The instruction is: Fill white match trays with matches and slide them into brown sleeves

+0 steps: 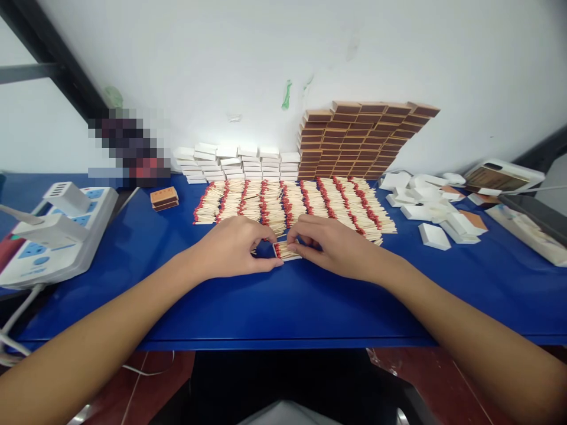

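My left hand [234,248] and my right hand [330,247] meet at the middle of the blue table [283,307]. Both are closed in a pinch round a small bundle of red-tipped matches [286,250] lying between their fingertips. Just behind the hands lie rows of loose matches [292,203], laid side by side with red heads showing. Whether the bundle sits in a box tray is hidden by the fingers.
Stacked white inner trays [241,164] and a tall stack of brown matchbox sleeves [358,141] stand against the wall. Loose white trays [432,206] lie at right, a single brown box [164,198] at left. A white power strip [53,233] sits far left.
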Action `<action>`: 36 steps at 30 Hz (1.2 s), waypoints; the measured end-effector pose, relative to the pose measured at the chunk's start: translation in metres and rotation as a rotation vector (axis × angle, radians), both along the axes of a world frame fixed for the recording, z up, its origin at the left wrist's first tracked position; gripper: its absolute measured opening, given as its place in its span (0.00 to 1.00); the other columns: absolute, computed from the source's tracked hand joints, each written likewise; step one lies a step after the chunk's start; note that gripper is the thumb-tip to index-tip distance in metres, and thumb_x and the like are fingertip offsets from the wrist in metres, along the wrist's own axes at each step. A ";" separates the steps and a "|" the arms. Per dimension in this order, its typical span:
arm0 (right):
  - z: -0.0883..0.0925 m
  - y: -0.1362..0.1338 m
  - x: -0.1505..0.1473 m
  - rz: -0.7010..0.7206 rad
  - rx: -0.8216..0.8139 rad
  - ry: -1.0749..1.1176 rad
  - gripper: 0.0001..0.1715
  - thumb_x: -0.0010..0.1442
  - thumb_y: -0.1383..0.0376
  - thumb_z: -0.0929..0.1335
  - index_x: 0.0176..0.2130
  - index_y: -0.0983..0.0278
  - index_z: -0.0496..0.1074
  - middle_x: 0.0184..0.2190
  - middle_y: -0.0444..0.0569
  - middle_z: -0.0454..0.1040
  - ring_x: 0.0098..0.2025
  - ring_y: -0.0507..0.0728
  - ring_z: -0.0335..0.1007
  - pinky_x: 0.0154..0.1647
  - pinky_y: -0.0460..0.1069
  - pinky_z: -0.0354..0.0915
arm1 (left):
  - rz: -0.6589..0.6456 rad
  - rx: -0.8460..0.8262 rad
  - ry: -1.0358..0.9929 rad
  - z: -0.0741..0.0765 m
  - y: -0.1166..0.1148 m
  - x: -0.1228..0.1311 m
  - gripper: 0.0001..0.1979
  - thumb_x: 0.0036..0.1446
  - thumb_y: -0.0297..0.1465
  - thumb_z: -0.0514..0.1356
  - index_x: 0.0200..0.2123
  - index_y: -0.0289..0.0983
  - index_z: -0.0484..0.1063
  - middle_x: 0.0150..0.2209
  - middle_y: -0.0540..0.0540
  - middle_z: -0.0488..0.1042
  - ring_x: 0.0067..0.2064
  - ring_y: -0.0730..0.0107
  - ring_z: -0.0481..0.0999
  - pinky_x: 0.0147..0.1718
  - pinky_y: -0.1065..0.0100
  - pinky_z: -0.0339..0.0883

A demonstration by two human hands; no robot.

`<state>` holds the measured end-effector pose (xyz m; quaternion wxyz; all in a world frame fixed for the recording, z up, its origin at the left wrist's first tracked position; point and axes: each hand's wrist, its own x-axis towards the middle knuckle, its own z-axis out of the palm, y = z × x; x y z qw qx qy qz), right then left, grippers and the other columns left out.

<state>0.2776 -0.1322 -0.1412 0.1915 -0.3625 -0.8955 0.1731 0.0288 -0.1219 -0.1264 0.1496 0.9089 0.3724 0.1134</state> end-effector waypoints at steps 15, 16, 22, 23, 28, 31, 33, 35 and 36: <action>-0.002 -0.003 -0.002 0.041 0.025 0.078 0.08 0.72 0.66 0.67 0.47 0.61 0.77 0.38 0.48 0.73 0.38 0.54 0.69 0.39 0.50 0.62 | -0.014 0.022 -0.004 -0.002 0.000 -0.002 0.15 0.60 0.45 0.66 0.39 0.39 0.82 0.23 0.53 0.72 0.26 0.74 0.70 0.27 0.69 0.53; -0.002 -0.003 -0.002 0.057 0.021 0.080 0.10 0.72 0.66 0.67 0.48 0.61 0.79 0.39 0.48 0.72 0.39 0.54 0.70 0.39 0.50 0.63 | -0.013 0.020 -0.005 -0.002 0.000 -0.002 0.15 0.60 0.45 0.66 0.39 0.39 0.82 0.23 0.53 0.72 0.26 0.74 0.70 0.27 0.69 0.53; -0.003 -0.003 0.000 0.054 0.070 0.068 0.13 0.72 0.65 0.68 0.49 0.60 0.82 0.34 0.47 0.68 0.35 0.54 0.67 0.35 0.50 0.60 | -0.006 0.005 -0.014 -0.002 0.001 -0.002 0.16 0.60 0.45 0.66 0.41 0.39 0.83 0.24 0.52 0.73 0.27 0.74 0.71 0.28 0.69 0.55; -0.003 -0.003 0.001 0.060 0.071 0.066 0.13 0.72 0.65 0.68 0.49 0.60 0.83 0.34 0.47 0.68 0.35 0.54 0.67 0.35 0.50 0.60 | -0.005 0.000 -0.014 -0.001 0.001 -0.001 0.16 0.60 0.45 0.67 0.41 0.40 0.83 0.24 0.53 0.73 0.27 0.74 0.71 0.28 0.69 0.55; -0.001 -0.007 0.002 0.090 0.071 0.069 0.13 0.71 0.65 0.67 0.47 0.60 0.83 0.33 0.47 0.67 0.34 0.53 0.66 0.34 0.50 0.60 | 0.005 -0.024 -0.015 -0.001 0.000 -0.001 0.16 0.60 0.45 0.66 0.41 0.40 0.83 0.26 0.52 0.75 0.28 0.73 0.72 0.28 0.69 0.56; 0.002 -0.011 0.003 0.097 0.060 0.053 0.13 0.70 0.65 0.68 0.48 0.58 0.83 0.32 0.45 0.66 0.33 0.53 0.65 0.33 0.49 0.59 | 0.006 -0.017 -0.020 -0.002 0.000 -0.003 0.15 0.60 0.45 0.67 0.41 0.40 0.83 0.26 0.52 0.75 0.28 0.73 0.73 0.29 0.69 0.56; 0.003 -0.012 0.005 0.096 0.062 0.039 0.14 0.70 0.65 0.68 0.50 0.57 0.82 0.33 0.46 0.66 0.33 0.53 0.65 0.34 0.50 0.59 | 0.005 -0.010 -0.024 -0.002 0.000 -0.003 0.15 0.60 0.44 0.67 0.41 0.40 0.83 0.26 0.52 0.75 0.28 0.73 0.72 0.29 0.69 0.56; 0.004 -0.012 0.007 0.074 0.087 0.035 0.14 0.71 0.64 0.67 0.51 0.58 0.82 0.33 0.47 0.68 0.34 0.54 0.66 0.34 0.50 0.60 | 0.006 0.000 -0.025 -0.001 0.001 -0.003 0.14 0.59 0.44 0.67 0.41 0.40 0.83 0.25 0.52 0.74 0.27 0.73 0.71 0.29 0.69 0.56; 0.004 -0.012 0.009 0.059 0.102 0.030 0.14 0.71 0.64 0.67 0.50 0.59 0.82 0.33 0.47 0.68 0.34 0.54 0.66 0.34 0.50 0.60 | 0.005 0.005 -0.023 -0.001 0.001 -0.003 0.14 0.59 0.44 0.67 0.40 0.40 0.83 0.25 0.52 0.74 0.27 0.73 0.71 0.28 0.69 0.55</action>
